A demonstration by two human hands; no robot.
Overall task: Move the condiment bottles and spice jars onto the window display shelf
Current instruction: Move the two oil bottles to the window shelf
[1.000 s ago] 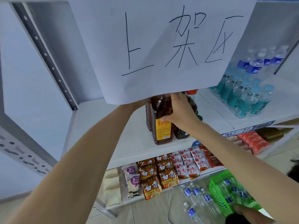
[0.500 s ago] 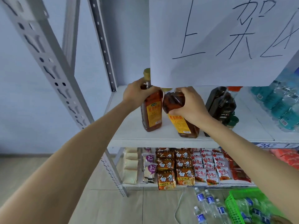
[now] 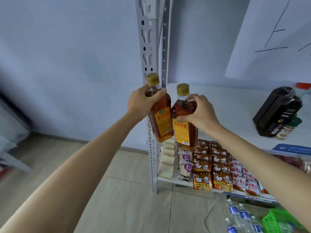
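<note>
My left hand (image 3: 140,102) grips the neck of an amber cooking-wine bottle (image 3: 161,121) with a gold cap and yellow label. My right hand (image 3: 198,113) grips the shoulder of a second, matching bottle (image 3: 184,132). Both bottles hang in the air, tilted, side by side and touching, in front of the shelf's left upright post (image 3: 148,52) and off the white shelf (image 3: 227,101). A dark bottle with a red cap (image 3: 279,111) and a small spice jar (image 3: 286,131) remain on that shelf at the right.
A paper sign (image 3: 272,36) hangs over the shelf. Below, a lower shelf holds noodle packets (image 3: 212,169) and snack packs. Water bottles (image 3: 239,217) and a green basket (image 3: 279,221) sit on the tiled floor at the lower right. Grey furniture stands at the far left.
Both bottles stood on the shelf with my hands on them; now they are lifted off and carried left, past the shelf's post. The view has swung left.
</note>
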